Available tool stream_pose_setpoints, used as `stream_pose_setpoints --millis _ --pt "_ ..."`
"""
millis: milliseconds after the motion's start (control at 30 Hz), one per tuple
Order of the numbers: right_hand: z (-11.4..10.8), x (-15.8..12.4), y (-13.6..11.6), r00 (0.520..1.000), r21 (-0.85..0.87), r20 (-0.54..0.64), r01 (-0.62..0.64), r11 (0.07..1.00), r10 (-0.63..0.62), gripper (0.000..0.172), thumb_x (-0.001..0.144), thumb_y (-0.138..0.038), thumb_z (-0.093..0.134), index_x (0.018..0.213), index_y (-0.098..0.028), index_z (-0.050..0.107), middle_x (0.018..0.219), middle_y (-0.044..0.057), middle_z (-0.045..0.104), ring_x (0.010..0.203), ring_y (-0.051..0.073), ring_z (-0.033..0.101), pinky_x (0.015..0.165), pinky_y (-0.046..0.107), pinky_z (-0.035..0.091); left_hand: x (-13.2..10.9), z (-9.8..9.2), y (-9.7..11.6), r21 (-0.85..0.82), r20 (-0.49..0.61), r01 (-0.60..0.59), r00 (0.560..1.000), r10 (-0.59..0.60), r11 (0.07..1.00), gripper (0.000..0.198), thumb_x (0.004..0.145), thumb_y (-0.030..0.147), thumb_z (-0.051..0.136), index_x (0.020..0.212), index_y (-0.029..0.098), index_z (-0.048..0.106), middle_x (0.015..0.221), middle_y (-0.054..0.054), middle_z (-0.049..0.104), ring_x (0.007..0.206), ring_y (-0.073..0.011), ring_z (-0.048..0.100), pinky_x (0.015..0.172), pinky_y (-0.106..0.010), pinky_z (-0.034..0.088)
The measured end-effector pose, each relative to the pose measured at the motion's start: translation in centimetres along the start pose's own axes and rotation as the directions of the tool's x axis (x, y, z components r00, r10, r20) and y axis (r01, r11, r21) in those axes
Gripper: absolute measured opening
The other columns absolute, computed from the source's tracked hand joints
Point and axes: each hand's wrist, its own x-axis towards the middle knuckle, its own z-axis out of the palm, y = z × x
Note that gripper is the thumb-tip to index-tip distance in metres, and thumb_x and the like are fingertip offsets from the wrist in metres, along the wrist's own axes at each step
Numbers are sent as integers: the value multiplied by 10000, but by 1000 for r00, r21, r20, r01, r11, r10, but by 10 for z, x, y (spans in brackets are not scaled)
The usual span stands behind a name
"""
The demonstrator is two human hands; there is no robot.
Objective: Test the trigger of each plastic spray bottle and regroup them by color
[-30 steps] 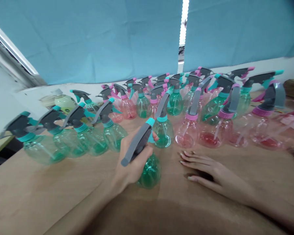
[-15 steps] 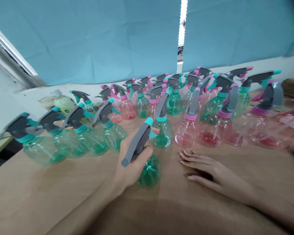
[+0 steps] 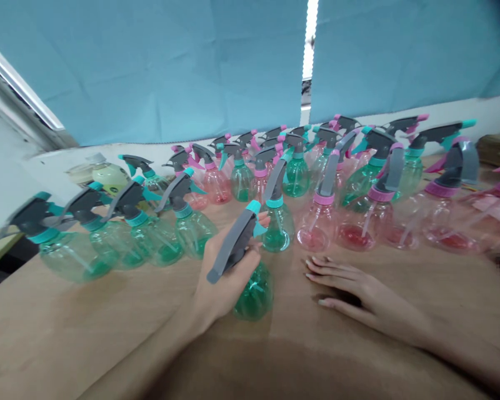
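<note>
Okay, left hand (image 3: 219, 278) grips the front green spray bottle (image 3: 256, 300) just under its sprayer head (image 3: 236, 240), tightness hard to tell; head already on, bottle not let go. Right hand (image 3: 362, 290) lies open on the table (image 3: 66, 333); other spray bottles (image 3: 277, 230) stand behind.

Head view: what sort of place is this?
Probably an indoor workroom or storeroom: many translucent green and pink plastic spray bottles stand on a brown wood-look table, with a broad blue cloth-like sheet behind them.
</note>
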Motion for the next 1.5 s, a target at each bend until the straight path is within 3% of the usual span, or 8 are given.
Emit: stream_pose_setpoints --millis 133,233,400,500,1133,1267,1500 --pt "0 1 0 1000 23 -11 10 1000 -9 442 914 -402 538 1340 -290 504 1405 30 496 1323 243 407 1102 480 328 0 1 0 50 -28 8 1000 -7 999 233 785 274 512 975 232 639 758 1 642 610 -173 573 664 -339 496" --pt "-1 1 -1 1000 15 -9 5 1000 -5 442 914 -406 536 1339 -288 505 1397 33 505 1318 242 414 1100 483 331 -1 1 -1 57 -35 17 999 -15 998 240 790 280 507 983 232 641 700 11 625 602 -177 572 642 -340 491" --pt "-1 1 -2 1000 29 -21 10 1000 -10 448 912 -399 542 1347 -300 494 1389 35 514 1310 250 424 1095 492 334 0 2 2 -18 -25 34 999 -35 999 278 752 208 525 1010 229 625 947 -19 686 926 -225 648 837 -362 511" --pt "-1 1 -2 1000 28 -15 5 1000 -4 449 913 -401 540 1348 -298 493 1391 37 511 1314 250 419 1094 493 334 -1 2 3 -34 -19 28 999 -29 999 301 758 200 528 1042 228 621 1039 -24 688 1007 -226 643 910 -363 496" --pt "0 0 0 1000 13 -6 4 1000 -4 439 922 -405 523 1343 -282 500 1407 28 493 1327 233 401 1104 469 330 0 2 1 -63 -5 25 1000 -25 998 338 758 220 528 1086 219 612 1024 -29 687 894 -204 655 846 -351 504" --pt "-1 1 -1 1000 10 1 0 1000 0 432 919 -412 524 1327 -268 522 1397 33 506 1322 232 409 1106 463 330 0 0 -1 -32 5 11 1000 -10 999 309 773 212 504 1052 243 633 891 -5 678 774 -190 635 732 -336 503" --pt "-3 1 -1 1000 -15 15 8 1000 -7 443 930 -410 505 1347 -260 497 1406 33 493 1329 223 399 1110 456 325 -1 -2 -7 -34 17 -30 999 30 999 244 782 161 496 937 272 648 806 37 630 668 -150 580 715 -315 466"
